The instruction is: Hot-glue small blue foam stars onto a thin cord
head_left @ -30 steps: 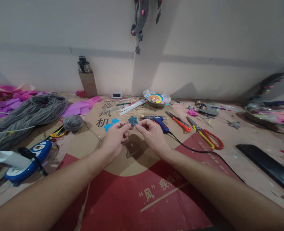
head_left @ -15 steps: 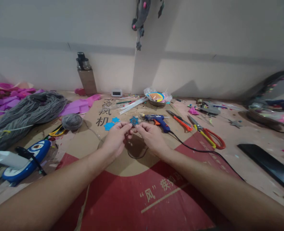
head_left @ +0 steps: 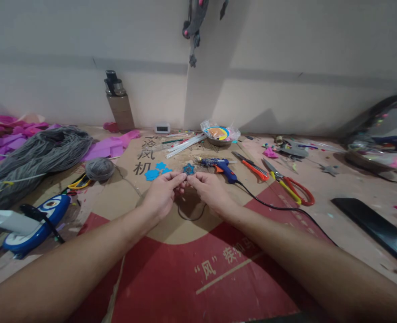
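Note:
Between my fingertips is a small blue flower-shaped piece with a dark grey star-like shape on its face. My left hand pinches it from the left, and my right hand pinches it from the right. A thin dark strand loops down below both hands. Several flat blue flower cutouts lie on the cardboard just beyond my left hand. Past my right hand rests a blue glue gun with an orange trigger.
A printed cardboard sheet covers the table. To the right lie a utility knife, scissors and a black phone-like slab. Grey yarn and a blue-and-white object are left. White sticks and a bowl stand behind.
My fingers have shifted slightly on the blue flower piece, and more of its face shows. The whole view has tilted a little; the tools lie where they were.

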Action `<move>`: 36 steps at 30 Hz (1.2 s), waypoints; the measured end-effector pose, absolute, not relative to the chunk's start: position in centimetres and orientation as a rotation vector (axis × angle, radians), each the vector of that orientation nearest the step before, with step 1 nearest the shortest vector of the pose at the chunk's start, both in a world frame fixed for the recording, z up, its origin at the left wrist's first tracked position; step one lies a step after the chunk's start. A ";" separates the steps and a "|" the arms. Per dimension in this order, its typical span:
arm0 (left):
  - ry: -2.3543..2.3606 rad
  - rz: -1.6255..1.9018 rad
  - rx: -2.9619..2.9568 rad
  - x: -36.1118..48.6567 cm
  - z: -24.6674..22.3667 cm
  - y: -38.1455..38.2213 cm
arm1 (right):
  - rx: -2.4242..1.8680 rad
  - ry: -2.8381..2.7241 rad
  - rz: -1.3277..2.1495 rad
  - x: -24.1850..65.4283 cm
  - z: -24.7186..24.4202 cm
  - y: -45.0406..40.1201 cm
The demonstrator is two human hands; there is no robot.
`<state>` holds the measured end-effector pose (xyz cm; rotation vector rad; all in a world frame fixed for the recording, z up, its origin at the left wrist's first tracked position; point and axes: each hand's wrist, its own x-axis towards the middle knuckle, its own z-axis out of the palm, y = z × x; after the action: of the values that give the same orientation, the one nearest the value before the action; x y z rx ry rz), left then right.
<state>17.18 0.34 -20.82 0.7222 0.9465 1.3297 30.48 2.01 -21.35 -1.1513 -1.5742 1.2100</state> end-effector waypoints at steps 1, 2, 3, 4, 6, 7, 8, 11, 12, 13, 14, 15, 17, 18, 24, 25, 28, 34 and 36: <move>0.945 1.317 0.727 17.1 -20.8 0.4 | -1.158 -1.560 1.233 30.5 -21.3 2.0; 0.940 1.302 0.731 17.1 -20.8 0.4 | -1.161 -1.544 1.255 30.5 -21.3 1.9; 0.936 1.284 0.734 17.0 -20.7 0.4 | -1.159 -1.528 1.277 30.5 -21.3 1.9; 0.933 1.264 0.737 17.0 -20.7 0.5 | -1.154 -1.514 1.298 30.5 -21.2 1.8; 0.924 1.216 0.752 16.9 -20.6 0.6 | -1.139 -1.499 1.331 30.5 -21.2 1.7; 0.920 1.193 0.763 16.9 -20.5 0.7 | -1.132 -1.501 1.341 30.5 -21.1 1.6; 0.918 1.179 0.776 16.9 -20.5 0.8 | -1.126 -1.512 1.345 30.5 -21.1 1.6; 0.942 1.211 0.827 16.9 -20.6 1.0 | -1.109 -1.553 1.316 30.5 -21.0 1.5; 0.968 1.233 0.839 16.9 -20.6 1.1 | -1.099 -1.570 1.303 30.5 -21.0 1.5; 0.999 1.249 0.848 16.9 -20.6 1.2 | -1.091 -1.587 1.287 30.5 -21.0 1.6; 1.030 1.258 0.854 16.9 -20.6 1.2 | -1.086 -1.604 1.266 30.5 -21.0 1.6; 1.059 1.264 0.858 16.8 -20.5 1.3 | -1.085 -1.622 1.239 30.6 -21.0 1.6; 1.102 1.262 0.862 16.6 -20.4 1.3 | -1.092 -1.667 1.162 30.7 -21.1 1.6; 1.110 1.257 0.869 16.5 -20.3 1.2 | -1.097 -1.693 1.111 30.8 -21.1 1.7; 1.141 1.249 0.951 16.5 -19.9 0.9 | -1.112 -1.824 0.768 31.5 -20.7 1.4; 1.150 1.242 0.968 16.5 -19.9 0.9 | -1.112 -1.840 0.728 31.5 -20.5 1.3; 1.158 1.229 1.019 16.4 -20.1 1.0 | -1.105 -1.883 0.664 31.7 -20.2 1.2; 1.167 1.240 1.039 16.2 -20.0 1.2 | -1.074 -1.993 0.676 31.7 -20.4 1.2; 1.120 1.230 1.015 16.2 -19.9 1.3 | -1.042 -2.031 0.708 31.6 -20.6 1.1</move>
<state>16.24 1.26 -19.85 1.0149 1.1199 1.2301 31.56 1.08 -20.59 -1.0415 -2.0315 0.7078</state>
